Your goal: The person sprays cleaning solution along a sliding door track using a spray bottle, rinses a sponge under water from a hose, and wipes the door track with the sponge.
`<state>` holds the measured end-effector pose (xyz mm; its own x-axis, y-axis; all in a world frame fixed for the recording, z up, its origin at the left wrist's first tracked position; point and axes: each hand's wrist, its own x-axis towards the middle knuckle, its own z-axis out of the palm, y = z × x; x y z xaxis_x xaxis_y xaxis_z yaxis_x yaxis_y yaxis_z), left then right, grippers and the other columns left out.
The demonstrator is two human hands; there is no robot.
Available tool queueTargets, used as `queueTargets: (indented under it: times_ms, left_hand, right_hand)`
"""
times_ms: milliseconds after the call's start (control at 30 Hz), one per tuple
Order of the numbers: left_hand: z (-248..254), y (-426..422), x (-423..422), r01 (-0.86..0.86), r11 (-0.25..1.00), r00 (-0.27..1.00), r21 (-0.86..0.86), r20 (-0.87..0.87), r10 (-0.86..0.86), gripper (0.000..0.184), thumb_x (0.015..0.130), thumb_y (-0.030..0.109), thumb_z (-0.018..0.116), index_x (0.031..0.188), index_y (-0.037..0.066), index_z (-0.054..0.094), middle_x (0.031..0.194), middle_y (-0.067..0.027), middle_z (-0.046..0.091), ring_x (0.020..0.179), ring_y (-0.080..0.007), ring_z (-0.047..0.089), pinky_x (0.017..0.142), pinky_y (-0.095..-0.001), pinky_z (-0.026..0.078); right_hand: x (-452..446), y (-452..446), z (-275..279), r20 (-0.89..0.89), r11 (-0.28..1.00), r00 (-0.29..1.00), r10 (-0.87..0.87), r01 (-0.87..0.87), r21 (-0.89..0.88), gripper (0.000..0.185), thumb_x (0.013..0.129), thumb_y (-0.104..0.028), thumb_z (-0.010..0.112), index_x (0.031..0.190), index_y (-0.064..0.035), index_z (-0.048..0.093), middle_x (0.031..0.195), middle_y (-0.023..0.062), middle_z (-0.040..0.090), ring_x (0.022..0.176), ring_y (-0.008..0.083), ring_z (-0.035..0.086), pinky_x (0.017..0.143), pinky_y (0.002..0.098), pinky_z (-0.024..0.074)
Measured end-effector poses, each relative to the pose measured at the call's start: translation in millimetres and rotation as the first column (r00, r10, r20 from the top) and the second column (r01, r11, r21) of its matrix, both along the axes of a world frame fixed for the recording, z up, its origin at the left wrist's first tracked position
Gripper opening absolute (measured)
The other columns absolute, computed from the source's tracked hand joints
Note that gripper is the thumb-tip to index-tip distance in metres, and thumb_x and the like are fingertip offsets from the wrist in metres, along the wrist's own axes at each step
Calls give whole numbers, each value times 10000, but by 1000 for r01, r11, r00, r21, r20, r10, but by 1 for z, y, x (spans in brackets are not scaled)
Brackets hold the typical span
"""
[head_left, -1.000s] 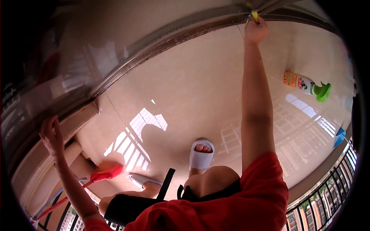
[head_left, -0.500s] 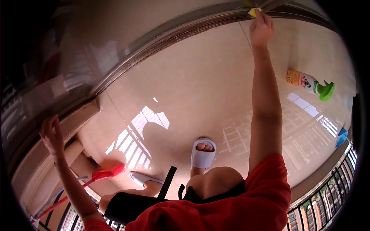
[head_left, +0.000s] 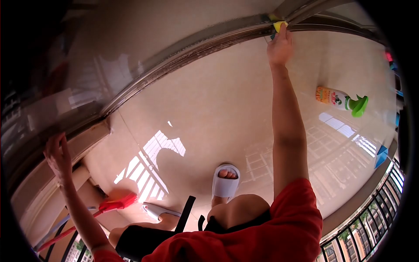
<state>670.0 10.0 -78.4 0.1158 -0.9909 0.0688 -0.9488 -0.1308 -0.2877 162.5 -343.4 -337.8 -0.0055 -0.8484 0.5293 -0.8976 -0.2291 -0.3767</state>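
Observation:
My right hand (head_left: 280, 48) reaches far forward, its fingers pressed on a yellow sponge (head_left: 280, 27) with a dark green side. The sponge touches the corner of the door frame, where the dark metal floor track (head_left: 196, 52) meets another rail. At the left, my left hand (head_left: 59, 157) rests against the door frame's edge with its fingers apart and nothing held. A spray bottle (head_left: 336, 98) with a green trigger head lies on its side on the tiled floor, right of my right forearm.
A red broom (head_left: 118, 201) lies at the lower left, near my slippered feet (head_left: 225, 180). Glass panels (head_left: 104, 74) stand beyond the track. A blue object (head_left: 381, 156) is at the right, by a black railing (head_left: 371, 222).
My right hand and the sponge moved up and right along the frame, then back left and down. The view shifted slightly; my left hand stays in place.

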Motion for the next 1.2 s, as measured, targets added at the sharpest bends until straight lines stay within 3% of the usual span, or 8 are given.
queueTargets:
  times_ms: [100, 200, 533, 700, 833, 933, 1033, 1200]
  left_hand:
    - [-3, 1, 2, -16, 1000, 1000, -24, 4, 16, 138, 929, 152, 560, 1020, 94, 646, 999, -49, 639, 952, -242, 600, 836, -358, 427]
    - [-3, 1, 1, -7, 1000, 1000, -12, 9, 7, 135, 928, 151, 559, 1015, 94, 645, 1000, -46, 636, 949, -242, 598, 830, -362, 427]
    - [-2, 2, 2, 2, 1000, 1000, -8, 3, -2, 133, 927, 142, 558, 1014, 86, 642, 989, -60, 630, 936, -255, 595, 824, -366, 427]
    - [-2, 2, 4, 19, 1000, 1000, -6, 4, -19, 137, 922, 142, 571, 1031, 103, 645, 1002, -58, 631, 940, -259, 592, 824, -371, 426]
    - [-3, 3, 5, 11, 1000, 1000, -21, 7, -10, 141, 923, 141, 571, 1039, 110, 646, 1009, -55, 632, 941, -254, 595, 818, -369, 425]
    - [-5, 4, 6, 3, 1000, 1000, -15, 15, -2, 141, 926, 146, 569, 1034, 104, 649, 1009, -54, 635, 937, -248, 599, 824, -368, 428]
    - [-3, 2, 5, 8, 1000, 1000, -2, 28, -8, 140, 929, 152, 569, 1028, 100, 653, 1007, -52, 639, 937, -241, 602, 828, -368, 432]
    - [-4, 5, 9, -1, 1000, 1000, -17, 10, 1, 147, 922, 147, 582, 1051, 127, 651, 1033, -46, 639, 957, -241, 601, 819, -364, 428]
  right_hand:
    - [0, -21, -25, 213, 997, 975, -70, 74, -12, 381, 852, -32, 582, 1232, -25, 555, 1078, 175, 608, 976, 320, 592, 817, 364, 486]
    - [19, -30, 30, 929, 954, 231, -288, -14, 299, 309, 895, -46, 569, 1199, 10, 581, 1057, 129, 627, 918, 224, 606, 801, 302, 477]
    - [14, -30, 18, 961, 962, 56, -271, 29, 270, 292, 872, -32, 640, 1157, 16, 597, 979, 83, 639, 841, 145, 603, 758, 233, 464]
    - [-25, -24, 71, 978, 931, -141, -152, -353, 93, 216, 840, -63, 695, 1032, 1, 620, 957, 68, 637, 806, 135, 591, 691, 232, 464]
    - [-27, -65, -13, 940, 946, 151, -305, -66, 317, 231, 826, -50, 705, 1040, -7, 627, 951, 65, 640, 779, 117, 574, 629, 231, 443]
    - [-33, -33, 19, 977, 886, -84, -196, -442, 140, 250, 808, -56, 726, 1032, 6, 634, 946, 66, 650, 797, 111, 582, 643, 232, 447]
    - [-13, -12, 97, 986, 938, -121, -118, -339, 71, 214, 781, -61, 751, 959, 23, 665, 874, 64, 667, 763, 109, 596, 659, 231, 458]
    - [-36, -82, 8, 755, 990, 653, -68, 140, -31, 235, 756, -90, 762, 945, 28, 687, 883, 111, 691, 764, 150, 641, 656, 273, 509]
